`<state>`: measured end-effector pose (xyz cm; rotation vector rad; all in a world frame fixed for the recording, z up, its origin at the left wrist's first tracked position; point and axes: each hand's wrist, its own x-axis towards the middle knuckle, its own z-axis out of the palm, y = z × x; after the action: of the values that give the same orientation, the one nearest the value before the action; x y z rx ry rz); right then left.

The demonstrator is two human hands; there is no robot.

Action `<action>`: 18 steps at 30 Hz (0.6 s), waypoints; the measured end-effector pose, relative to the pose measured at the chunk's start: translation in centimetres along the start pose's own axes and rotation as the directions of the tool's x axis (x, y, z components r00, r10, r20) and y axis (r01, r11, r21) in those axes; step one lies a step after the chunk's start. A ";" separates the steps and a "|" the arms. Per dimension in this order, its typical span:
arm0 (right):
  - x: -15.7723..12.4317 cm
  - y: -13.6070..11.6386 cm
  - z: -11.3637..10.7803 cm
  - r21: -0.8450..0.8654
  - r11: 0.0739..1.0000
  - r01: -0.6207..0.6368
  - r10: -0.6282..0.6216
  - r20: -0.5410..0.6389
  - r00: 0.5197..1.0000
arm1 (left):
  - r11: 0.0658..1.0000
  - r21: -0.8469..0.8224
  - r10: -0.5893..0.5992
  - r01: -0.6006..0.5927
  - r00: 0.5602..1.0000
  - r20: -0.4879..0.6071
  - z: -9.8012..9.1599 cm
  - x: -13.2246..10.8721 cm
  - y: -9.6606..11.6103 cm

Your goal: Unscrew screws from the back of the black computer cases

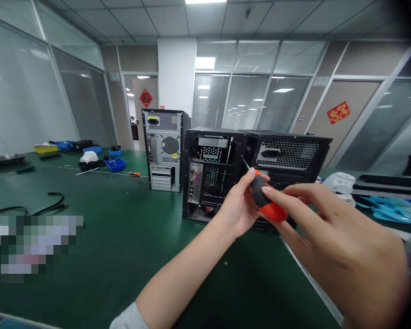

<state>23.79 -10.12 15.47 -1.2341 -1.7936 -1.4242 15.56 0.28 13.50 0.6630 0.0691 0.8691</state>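
An orange and black screwdriver (265, 201) is held in front of me, its thin shaft pointing up and left at the black computer case (214, 171). My left hand (238, 205) is closed round the black part of the handle. My right hand (332, 237) pinches the orange end of the handle with its fingers. The case stands on the green table (123, 246) with its rear panel and ports facing me. A second black case (287, 157) lies close behind and to the right of it.
A silver and black tower (164, 148) stands further back on the left. Black cables (48, 205) lie at the left. Blue bins (114, 163), a yellow tray (45, 148) and a small orange screwdriver (134, 173) sit far back. White and blue parts (380, 201) lie at the right.
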 end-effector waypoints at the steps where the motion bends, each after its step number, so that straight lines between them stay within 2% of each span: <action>1: 0.0 0.0 0.0 -0.002 1.000 -0.007 0.007 -0.004 1.000 | 1.000 0.000 -0.002 0.002 1.000 -0.011 0.1 -0.1 0.1; 9: -0.2 0.0 -0.1 -0.022 0.998 -0.053 0.054 0.009 0.999 | 0.998 -0.050 -0.046 0.043 0.998 -0.046 0.4 -0.2 0.2; 18: -0.3 0.2 -0.2 -0.049 0.995 -0.082 0.084 0.021 0.996 | 0.997 -0.075 -0.030 0.024 0.996 -0.081 0.5 0.1 -0.1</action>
<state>24.12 -10.40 15.38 -1.3388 -1.7119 -1.4189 15.83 -0.01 13.88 0.5557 0.1194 0.8686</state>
